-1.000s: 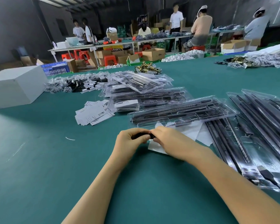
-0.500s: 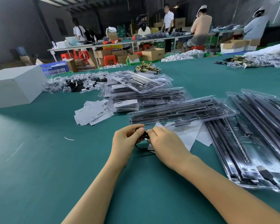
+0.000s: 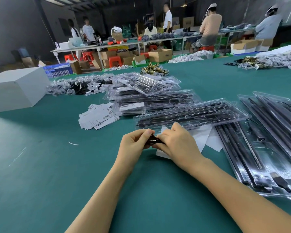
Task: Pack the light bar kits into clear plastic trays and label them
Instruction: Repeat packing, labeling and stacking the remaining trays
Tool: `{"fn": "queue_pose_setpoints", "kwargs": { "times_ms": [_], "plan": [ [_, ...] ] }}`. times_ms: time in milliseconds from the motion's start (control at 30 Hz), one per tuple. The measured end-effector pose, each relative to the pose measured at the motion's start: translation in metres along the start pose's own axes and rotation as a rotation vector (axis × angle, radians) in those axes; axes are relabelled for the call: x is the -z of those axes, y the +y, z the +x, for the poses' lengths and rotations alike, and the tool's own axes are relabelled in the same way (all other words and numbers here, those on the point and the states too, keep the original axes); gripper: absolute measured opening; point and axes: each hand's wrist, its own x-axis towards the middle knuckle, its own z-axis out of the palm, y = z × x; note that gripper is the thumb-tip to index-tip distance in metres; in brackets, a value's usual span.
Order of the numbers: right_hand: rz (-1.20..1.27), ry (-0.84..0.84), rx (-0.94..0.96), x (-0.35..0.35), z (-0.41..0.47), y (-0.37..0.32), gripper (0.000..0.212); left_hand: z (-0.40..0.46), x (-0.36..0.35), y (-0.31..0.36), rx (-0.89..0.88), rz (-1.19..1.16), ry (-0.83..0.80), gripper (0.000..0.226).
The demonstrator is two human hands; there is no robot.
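Black coiled cable (image 3: 154, 141), loose a moment ago, now bundled between my pinching left hand (image 3: 134, 145) and right hand (image 3: 176, 142), tray-ready.

The little black part (image 3: 152, 141) is mostly getting covered by the left hand (image 3: 134, 145) and right hand (image 3: 176, 145), so can't tell what it is; the white sheets (image 3: 207, 140) are hiding under the nearest tray (image 3: 191, 115); the trays on the right (image 3: 275, 140) are running off the edge; card (image 3: 97, 118) print is looking too small to read.
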Motion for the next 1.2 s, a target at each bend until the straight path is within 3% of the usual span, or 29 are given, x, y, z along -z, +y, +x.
{"fn": "queue_pose_setpoints", "kwargs": {
  "times_ms": [167,300,433,533,600,667,767,833,900,1033,1200],
  "plan": [
    [0.11,-0.013,-0.073,-0.003,0.0,0.002,0.038,0.0,0.002,0.003,-0.115,0.204,-0.025,0.03],
    [0.084,-0.032,-0.105,-0.003,0.0,-0.007,0.039,0.001,-0.001,0.002,-0.173,0.24,0.018,0.026],
    [0.103,-0.096,-0.185,-0.001,-0.003,-0.009,0.036,0.003,-0.002,0.0,-0.198,0.282,-0.052,0.023],
    [0.148,-0.017,-0.287,0.003,-0.002,-0.008,0.035,0.005,-0.007,-0.001,-0.189,0.208,-0.005,0.023],
    [0.275,0.064,-0.394,0.006,-0.001,-0.005,0.036,0.005,-0.007,-0.003,-0.233,0.268,0.099,0.023],
    [0.429,0.133,-0.526,0.008,-0.001,0.001,0.04,0.007,-0.002,-0.007,-0.341,0.592,0.183,0.023],
    [0.838,0.183,-0.874,0.015,0.003,0.016,0.039,0.012,0.005,-0.015,-0.305,0.957,0.039,0.036],
    [1.191,0.173,-1.168,0.021,0.005,0.024,0.03,0.015,0.005,-0.02,-0.233,0.999,-0.05,0.037],
    [1.37,0.131,-1.373,0.024,0.005,0.03,0.023,0.015,0.005,-0.02,-0.308,1.001,-0.013,0.03],
    [1.563,0.092,-1.453,0.023,0.004,0.038,0.015,0.013,0.003,-0.018,-0.288,1.086,0.067,0.024],
    [1.766,0.086,-1.459,0.018,0.003,0.038,0.033,0.007,0.0,-0.014,-0.332,1.272,0.085,0.017]
  ]
}}
